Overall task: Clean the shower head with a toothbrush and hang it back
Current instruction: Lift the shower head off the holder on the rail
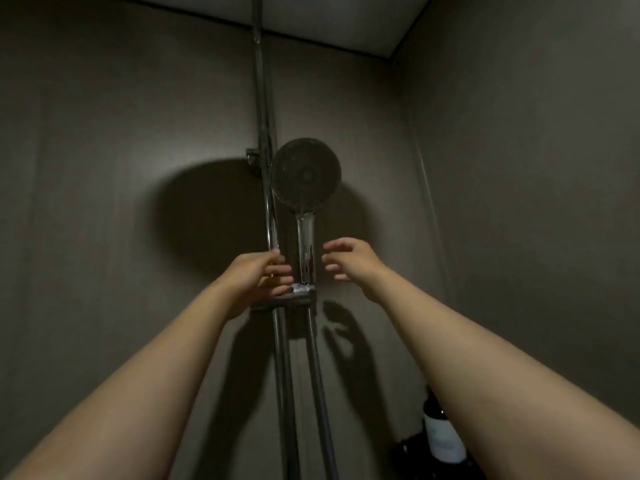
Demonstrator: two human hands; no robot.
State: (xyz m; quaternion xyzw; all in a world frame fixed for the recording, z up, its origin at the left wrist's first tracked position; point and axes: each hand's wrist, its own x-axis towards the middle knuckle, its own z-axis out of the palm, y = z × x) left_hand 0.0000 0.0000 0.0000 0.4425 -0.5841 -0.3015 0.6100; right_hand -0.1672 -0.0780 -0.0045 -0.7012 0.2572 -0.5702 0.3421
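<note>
A round dark shower head (306, 174) with a chrome handle (307, 251) stands upright in its holder (291, 301) on the vertical chrome rail (268, 216). My left hand (258, 275) is just left of the handle, by the rail, with its fingers reaching toward the holder. My right hand (349, 259) hovers just right of the handle, fingers spread and loosely bent, apart from it. Neither hand holds anything. No toothbrush is in view.
The metal hose (320, 393) runs down from the holder beside the rail. A dark bottle with a pale label (441, 434) stands at the lower right in the corner. Grey walls close in on the left, back and right.
</note>
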